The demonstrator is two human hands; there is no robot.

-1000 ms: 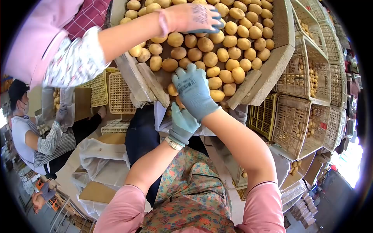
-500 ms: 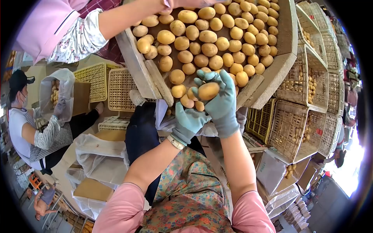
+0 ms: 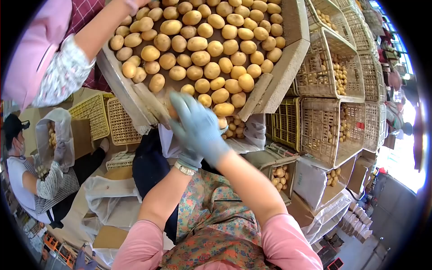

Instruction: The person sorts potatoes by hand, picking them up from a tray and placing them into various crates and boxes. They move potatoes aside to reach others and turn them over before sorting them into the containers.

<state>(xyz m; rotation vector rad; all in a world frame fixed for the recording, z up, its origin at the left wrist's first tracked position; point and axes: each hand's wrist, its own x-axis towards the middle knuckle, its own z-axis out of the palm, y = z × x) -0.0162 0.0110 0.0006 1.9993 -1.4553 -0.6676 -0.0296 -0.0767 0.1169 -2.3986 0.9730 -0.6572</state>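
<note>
Both of my hands wear light blue-green gloves and cross at the near end of a wooden sorting table covered with potatoes. My right hand reaches up and left across the left one, blurred by motion, its fingers stretched out. Beneath it lies my left hand, its fingers hidden. Part of a potato shows at the left edge of the right hand's fingers. Just right of the hands, below the table's opening, more potatoes lie in a lined container.
Another person's sleeved arm reaches over the table's far left. At left, a person in a cap handles a lined box. Plastic crates with potatoes are stacked at right. Lined cartons stand at lower left.
My right hand has swung left over my left hand; the potato it held up is no longer visible there. The view has shifted, moving the table up and left.
</note>
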